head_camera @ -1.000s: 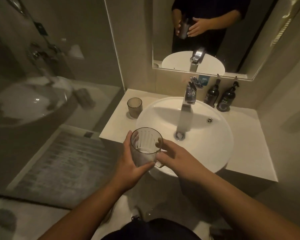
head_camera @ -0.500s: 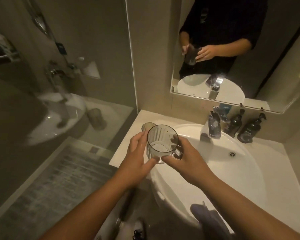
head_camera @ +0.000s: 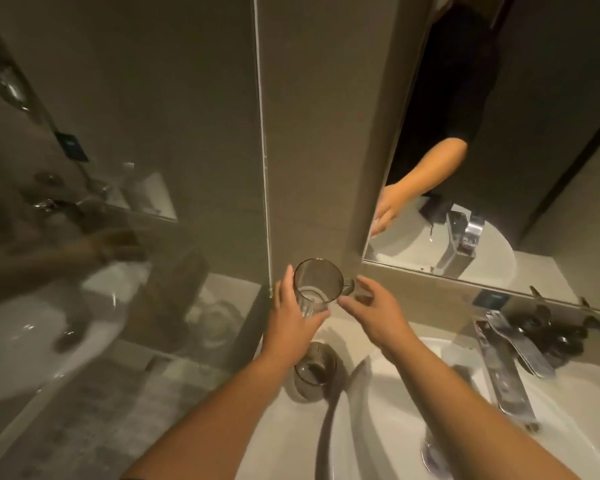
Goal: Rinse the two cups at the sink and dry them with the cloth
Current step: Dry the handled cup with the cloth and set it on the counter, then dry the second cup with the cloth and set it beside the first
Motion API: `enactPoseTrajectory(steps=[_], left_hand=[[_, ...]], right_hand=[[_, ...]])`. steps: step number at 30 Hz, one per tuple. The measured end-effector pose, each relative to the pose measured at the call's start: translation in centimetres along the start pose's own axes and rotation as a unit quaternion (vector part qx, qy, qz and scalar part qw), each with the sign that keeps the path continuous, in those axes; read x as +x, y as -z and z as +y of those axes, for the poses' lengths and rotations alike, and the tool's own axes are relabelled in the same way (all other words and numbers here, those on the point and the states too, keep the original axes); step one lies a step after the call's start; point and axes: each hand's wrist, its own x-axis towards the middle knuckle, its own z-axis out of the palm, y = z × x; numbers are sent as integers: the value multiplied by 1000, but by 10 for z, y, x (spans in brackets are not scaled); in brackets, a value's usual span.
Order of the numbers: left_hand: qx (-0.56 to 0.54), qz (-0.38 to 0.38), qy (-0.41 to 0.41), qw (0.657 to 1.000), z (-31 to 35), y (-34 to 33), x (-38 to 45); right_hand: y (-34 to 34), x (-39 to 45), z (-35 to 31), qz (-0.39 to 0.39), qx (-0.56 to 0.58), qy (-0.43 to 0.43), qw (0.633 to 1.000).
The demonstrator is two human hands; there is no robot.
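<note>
My left hand is wrapped around a clear ribbed cup with a handle, held up above the back left corner of the counter. The handle points right. My right hand hovers just right of the cup with fingers spread, close to the handle and apart from it. A second ribbed cup stands upright on the counter below my left wrist, beside the white sink. No cloth shows in this view.
A chrome tap rises at the back of the basin, with dark pump bottles behind it. A mirror covers the wall at right. A glass shower panel stands close on the left of the counter.
Both hands carried the cup up and back toward the wall, past the second cup. My right hand let go of the handle and opened. The view swung left and closer.
</note>
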Motion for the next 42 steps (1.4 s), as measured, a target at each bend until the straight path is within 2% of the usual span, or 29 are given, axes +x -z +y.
enactPoseTrajectory(steps=[3, 8, 11, 15, 18, 22, 28, 29, 32, 35, 39, 42], left_hand=[[16, -18, 20, 1000, -26, -20, 21], [10, -128, 53, 990, -67, -41, 44], [-6, -140, 84, 987, -92, -54, 59], [-68, -134, 106, 983, -120, -65, 72], [-100, -135, 93, 981, -137, -69, 78], [-86, -133, 65, 985, -132, -67, 86], [-50, -147, 61, 986, -108, -52, 80], [-50, -140, 71, 986, -105, -48, 77], [-116, -67, 170, 976, -108, -37, 54], [-160, -17, 227, 961, -118, -29, 7], [-184, -98, 236, 949, -119, -22, -48], [-128, -205, 186, 952, -93, -10, -68]], right_hand=[[-20, 18, 21, 0, 16, -24, 1000], [-30, 48, 45, -27, 36, -64, 997], [-35, 64, 58, -43, 27, -69, 996], [-41, 80, 76, -53, -2, -60, 997], [-47, 89, 82, -55, -8, -49, 997], [-51, 97, 87, -45, -29, -40, 998], [-47, 90, 76, -40, -126, -39, 990], [-44, 85, 73, -36, -141, -37, 989], [-28, 59, 65, -34, -161, -19, 986], [-14, 14, 69, -93, -187, 10, 978], [-15, -31, 77, -212, -308, 51, 926], [-24, -36, 78, -217, -387, 92, 891]])
